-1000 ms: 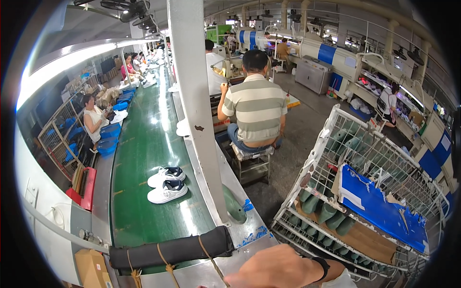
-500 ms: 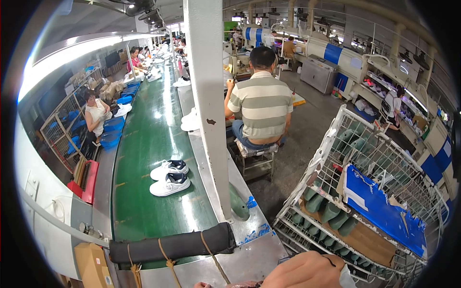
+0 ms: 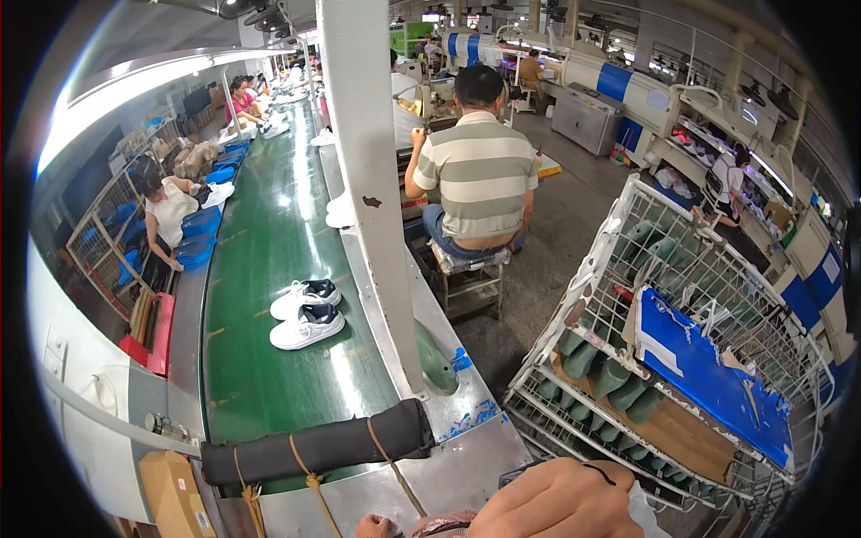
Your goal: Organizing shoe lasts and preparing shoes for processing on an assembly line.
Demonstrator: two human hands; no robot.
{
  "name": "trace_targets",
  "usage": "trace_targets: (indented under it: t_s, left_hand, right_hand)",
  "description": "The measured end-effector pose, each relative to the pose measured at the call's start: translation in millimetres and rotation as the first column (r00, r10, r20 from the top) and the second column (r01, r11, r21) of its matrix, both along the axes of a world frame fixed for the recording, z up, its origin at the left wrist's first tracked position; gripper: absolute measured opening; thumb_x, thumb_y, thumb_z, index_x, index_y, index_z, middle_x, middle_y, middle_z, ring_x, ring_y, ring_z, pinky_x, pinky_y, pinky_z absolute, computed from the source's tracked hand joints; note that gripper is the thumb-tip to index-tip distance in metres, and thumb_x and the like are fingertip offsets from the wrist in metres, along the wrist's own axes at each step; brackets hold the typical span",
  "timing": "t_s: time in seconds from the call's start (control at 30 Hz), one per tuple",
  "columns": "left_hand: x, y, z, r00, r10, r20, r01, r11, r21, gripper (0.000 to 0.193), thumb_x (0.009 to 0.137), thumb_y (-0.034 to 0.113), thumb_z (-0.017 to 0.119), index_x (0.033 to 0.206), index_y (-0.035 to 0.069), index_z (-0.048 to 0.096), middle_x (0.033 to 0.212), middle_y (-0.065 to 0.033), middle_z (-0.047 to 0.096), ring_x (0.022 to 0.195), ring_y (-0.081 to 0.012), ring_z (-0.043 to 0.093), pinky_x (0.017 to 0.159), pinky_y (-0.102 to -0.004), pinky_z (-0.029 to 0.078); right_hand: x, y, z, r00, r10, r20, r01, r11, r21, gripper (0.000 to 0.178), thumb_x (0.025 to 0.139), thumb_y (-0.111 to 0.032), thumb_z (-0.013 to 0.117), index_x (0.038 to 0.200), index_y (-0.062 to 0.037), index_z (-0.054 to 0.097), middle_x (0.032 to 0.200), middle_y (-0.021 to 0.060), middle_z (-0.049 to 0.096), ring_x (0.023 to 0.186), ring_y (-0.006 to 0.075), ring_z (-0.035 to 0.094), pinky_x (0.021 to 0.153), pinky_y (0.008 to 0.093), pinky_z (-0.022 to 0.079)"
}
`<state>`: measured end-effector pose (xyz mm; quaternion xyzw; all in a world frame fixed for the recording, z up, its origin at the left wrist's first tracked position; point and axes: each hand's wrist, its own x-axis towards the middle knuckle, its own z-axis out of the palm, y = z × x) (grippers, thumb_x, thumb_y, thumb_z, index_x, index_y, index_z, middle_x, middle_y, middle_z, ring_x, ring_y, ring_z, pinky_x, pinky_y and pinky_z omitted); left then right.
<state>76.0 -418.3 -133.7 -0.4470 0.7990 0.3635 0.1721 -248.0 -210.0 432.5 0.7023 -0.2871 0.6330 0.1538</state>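
Note:
My right hand is at the bottom edge, back of the hand up and fingers curled down. A dark band crosses it near the wrist. What its fingers hold is hidden; a dark edge shows beside the knuckles. Between my hands lies a bit of reddish-brown patterned material. Only a fingertip or two of my left hand shows at the lower edge, beside that material. Beyond my hands, a black padded roll tied with cords lies across the near end of a green conveyor belt. White lace-up shoes sit side by side on the belt.
A white pillar stands at the belt's right edge, with a green shoe last by its foot. To the right is a wire rack of green lasts, topped by a blue board. A co-worker sits ahead; a cardboard box stands lower left.
The view has shifted slightly, so most things sit a little higher and further left. More of my left fingertips and the reddish-brown material shows. A co-worker at the left has bent forward.

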Motion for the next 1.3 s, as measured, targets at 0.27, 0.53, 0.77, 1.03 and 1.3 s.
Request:
trace_targets:
  t_s: [0.27,0.53,0.77,1.03,1.3]
  left_hand:
    - [-3.2,2.2,-23.3,1.0,-0.019,-0.009,0.019,1.0,-0.024,0.036,0.086,0.036,0.059,0.092,0.002,0.07,0.091,-0.0202,0.074,0.086,-0.0309,0.07,0.075,-0.0441,0.055]
    - [-9.4,4.7,1.6,0.997,0.011,-0.079,-0.013,1.0,-0.026,0.034,0.088,0.033,0.058,0.096,0.003,0.07,0.088,-0.0181,0.073,0.07,-0.0275,0.071,0.063,-0.0411,0.055]
    - [-18.8,22.6,38.4,0.992,0.106,-0.07,-0.103,0.994,0.049,0.031,0.082,0.037,0.061,0.085,0.012,0.079,0.087,-0.0166,0.075,0.085,-0.0351,0.072,0.081,-0.046,0.056]
    - [51.0,123.5,77.9,0.62,0.748,-0.238,-0.76,0.647,0.055,0.023,0.086,0.028,0.062,0.099,0.011,0.071,0.099,-0.0161,0.073,0.098,-0.0362,0.069,0.087,-0.0461,0.054]
    - [210.9,419.7,40.0,0.068,0.92,0.385,-0.995,0.09,-0.039,0.038,0.088,0.03,0.058,0.106,0.002,0.074,0.113,-0.0248,0.07,0.11,-0.0421,0.066,0.097,-0.0475,0.052]
  right_hand:
    - [12.9,-3.4,-5.5,0.982,-0.119,0.144,0.137,0.983,-0.122,0.012,0.084,-0.003,0.071,0.089,0.0085,0.071,0.083,0.0181,0.072,0.065,0.0246,0.071,0.052,0.0297,0.056]
    - [21.0,-14.7,-4.4,0.962,-0.124,0.243,0.136,0.99,-0.033,0.011,0.083,-0.001,0.071,0.09,0.008,0.069,0.075,0.0141,0.07,0.067,0.0231,0.07,0.056,0.0295,0.056]
    - [28.0,-47.7,-98.2,0.929,-0.365,0.06,0.25,0.739,0.626,0.012,0.072,0.005,0.064,0.079,-0.0044,0.069,0.064,0.0092,0.066,0.057,0.0218,0.066,0.052,0.029,0.049]
    - [65.6,-29.0,-331.9,0.968,-0.008,0.25,-0.249,0.095,0.964,0.014,0.09,-0.007,0.059,0.082,0.0022,0.065,0.068,0.0132,0.066,0.063,0.0238,0.066,0.06,0.0332,0.052]
    - [160.7,-21.9,-365.8,0.764,0.642,0.056,-0.066,-0.009,0.998,0.036,0.102,-0.029,0.053,0.082,-0.0017,0.061,0.067,0.0206,0.06,0.059,0.0355,0.056,0.058,0.0453,0.043]
